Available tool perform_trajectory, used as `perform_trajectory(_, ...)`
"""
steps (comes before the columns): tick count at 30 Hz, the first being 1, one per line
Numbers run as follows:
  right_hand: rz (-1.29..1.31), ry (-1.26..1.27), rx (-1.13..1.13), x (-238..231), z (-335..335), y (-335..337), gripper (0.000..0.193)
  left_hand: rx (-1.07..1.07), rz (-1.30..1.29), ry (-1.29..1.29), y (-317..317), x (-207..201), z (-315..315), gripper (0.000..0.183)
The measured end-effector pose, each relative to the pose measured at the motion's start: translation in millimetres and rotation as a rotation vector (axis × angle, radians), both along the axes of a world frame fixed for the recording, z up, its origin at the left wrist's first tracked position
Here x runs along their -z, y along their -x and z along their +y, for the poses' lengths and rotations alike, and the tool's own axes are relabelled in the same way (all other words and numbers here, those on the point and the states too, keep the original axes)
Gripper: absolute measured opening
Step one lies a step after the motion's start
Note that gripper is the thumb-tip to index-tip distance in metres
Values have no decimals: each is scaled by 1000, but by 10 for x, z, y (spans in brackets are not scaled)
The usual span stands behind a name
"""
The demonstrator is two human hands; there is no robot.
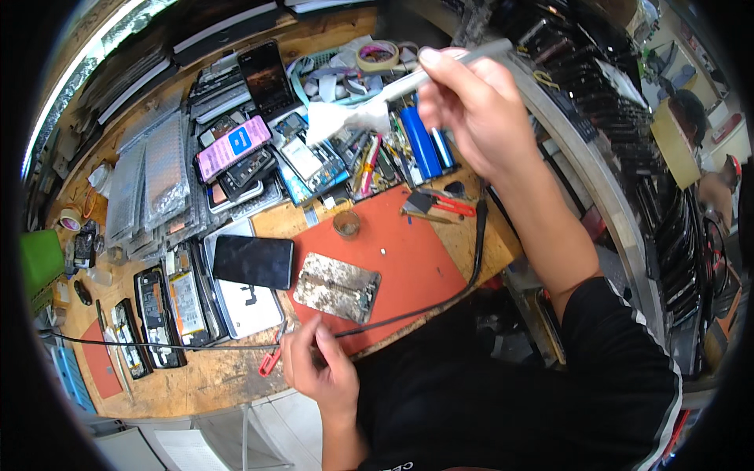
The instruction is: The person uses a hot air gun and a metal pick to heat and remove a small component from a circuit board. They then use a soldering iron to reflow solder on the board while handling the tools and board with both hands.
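My right hand, raised over the far side of the bench, grips a flat brush by its pale handle. The white bristles fan out to the left above a pile of phone parts and are slightly blurred. My left hand rests near the bench's front edge, fingers loosely curled and apart, with nothing visible in them. Just beyond it, a stained metal repair plate lies on an orange mat. A small round jar stands behind the plate. Left of the plate is a dark-screened phone.
A black cable crosses the bench front. A red-handled tool lies beside my left hand, a red-and-black cutter at the mat's far edge. Opened phones, bubble-wrap pouches, a lit pink-screened phone and a tape roll crowd the bench.
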State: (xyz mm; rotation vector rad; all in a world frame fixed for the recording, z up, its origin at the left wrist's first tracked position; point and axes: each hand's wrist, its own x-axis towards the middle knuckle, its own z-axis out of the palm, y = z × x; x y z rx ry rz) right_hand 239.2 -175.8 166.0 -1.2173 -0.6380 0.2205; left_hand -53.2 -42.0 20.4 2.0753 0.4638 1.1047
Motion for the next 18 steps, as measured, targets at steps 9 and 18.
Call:
perform_trajectory(9, 210, 126, 160, 622, -542, 1178, 19, 595, -240, 1159, -621, -128, -378, 29)
perform_trajectory(18, 287, 85, -72, 1166, -667, 1874, 22, 280, 122, -198, -128, 73, -369, 24)
